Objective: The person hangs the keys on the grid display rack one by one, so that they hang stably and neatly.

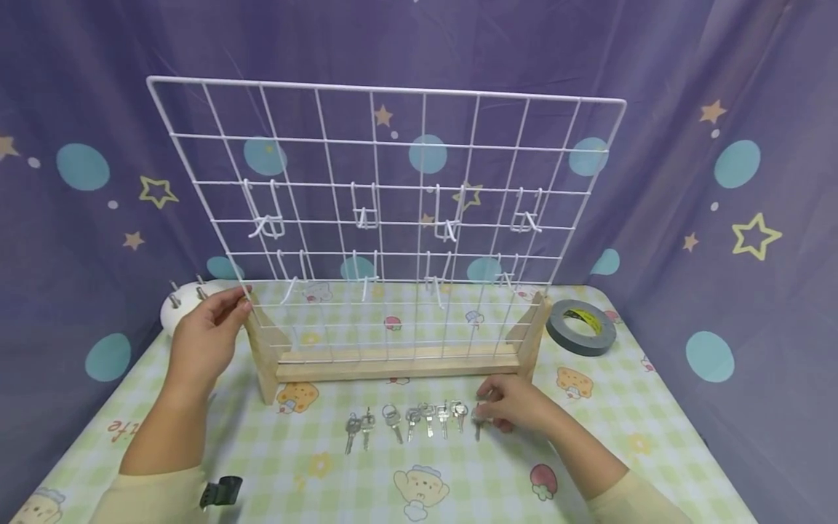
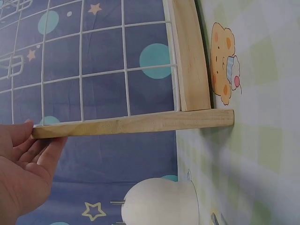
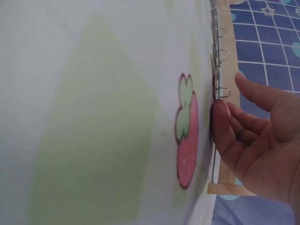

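A white wire grid panel with several white hooks stands upright in a wooden stand. Several silver keys lie in a row on the tablecloth in front of it. My left hand pinches the top end of the stand's left upright, thumb above and fingers below; the left wrist view shows the left hand at the end of the wooden stand. My right hand curls over the rightmost key. In the right wrist view the right hand has a fingertip beside the key ring.
A grey tape roll lies at the back right of the table. A white rounded object with pegs sits behind my left hand, and the white object also shows below the stand. A black clip lies near my left sleeve. A purple curtain surrounds the table.
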Demonstrator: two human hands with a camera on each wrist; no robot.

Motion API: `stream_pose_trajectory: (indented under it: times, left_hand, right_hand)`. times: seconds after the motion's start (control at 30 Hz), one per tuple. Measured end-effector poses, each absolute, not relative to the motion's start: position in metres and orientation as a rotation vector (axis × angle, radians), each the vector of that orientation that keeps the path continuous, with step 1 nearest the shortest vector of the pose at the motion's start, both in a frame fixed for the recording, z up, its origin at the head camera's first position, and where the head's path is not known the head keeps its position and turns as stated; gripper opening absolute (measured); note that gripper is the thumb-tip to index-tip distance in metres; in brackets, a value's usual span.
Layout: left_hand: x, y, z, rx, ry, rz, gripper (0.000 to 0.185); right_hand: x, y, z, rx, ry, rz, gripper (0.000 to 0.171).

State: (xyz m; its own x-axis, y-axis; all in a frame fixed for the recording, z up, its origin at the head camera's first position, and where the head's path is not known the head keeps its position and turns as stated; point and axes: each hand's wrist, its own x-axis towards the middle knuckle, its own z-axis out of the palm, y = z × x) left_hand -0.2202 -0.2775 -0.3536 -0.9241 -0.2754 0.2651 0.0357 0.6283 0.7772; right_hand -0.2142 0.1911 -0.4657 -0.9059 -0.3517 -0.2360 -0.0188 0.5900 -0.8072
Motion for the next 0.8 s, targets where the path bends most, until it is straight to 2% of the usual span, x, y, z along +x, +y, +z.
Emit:
stream_pose_trajectory:
  times: [0.47, 0.8]
  left_hand:
    - [-0.2208, -0.2776, -0.3518, 0.176, -2.492, -1.221, 0.05]
    - [-0.2211, -0.2779, -0.3535, 0.185, -2.484, -1.282, 0.051]
  right_hand:
    - [-0.2151, 0.1872, -0.4701, -0.366, 2.553, -1.121, 0.01]
    - [-0.215, 0.1885, -0.469, -0.304, 2.545, -1.141, 0.01]
